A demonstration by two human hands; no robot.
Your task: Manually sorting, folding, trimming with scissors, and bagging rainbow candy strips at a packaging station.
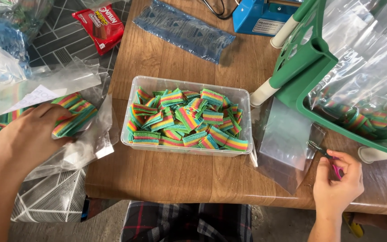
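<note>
Two bare hands work at a low wooden table point(180, 175), seen from above. The left hand point(27, 134) lies at the left edge of the view, on a clear plastic bag point(88, 143) that rests on the patterned floor beside the table. Its fingers are bent and spread over a bundle of rainbow sour candy strips point(75, 117) inside that bag; the fingertips touch the strips, but I cannot tell if the hand really grips them or only presses on them.

The right hand point(339, 183) is at the lower right, over the table edge. Its fingers are closed around small scissors with a pink handle point(330, 161), and the dark blades point up and to the left, just touching the corner of an empty clear pouch point(287, 139) that lies flat on the table.

Between both hands stands a clear rectangular plastic tub point(187, 85), filled with many cut pieces of the same rainbow candy. Behind it lies a long blue gel pack point(184, 29), and near the top is a blue sealing machine point(260, 15). A green plastic basket point(319, 67) with white legs stands at the right, lined with clear film, with more candy inside. A red snack wrapper point(101, 27) lies on the floor at the upper left.
</note>
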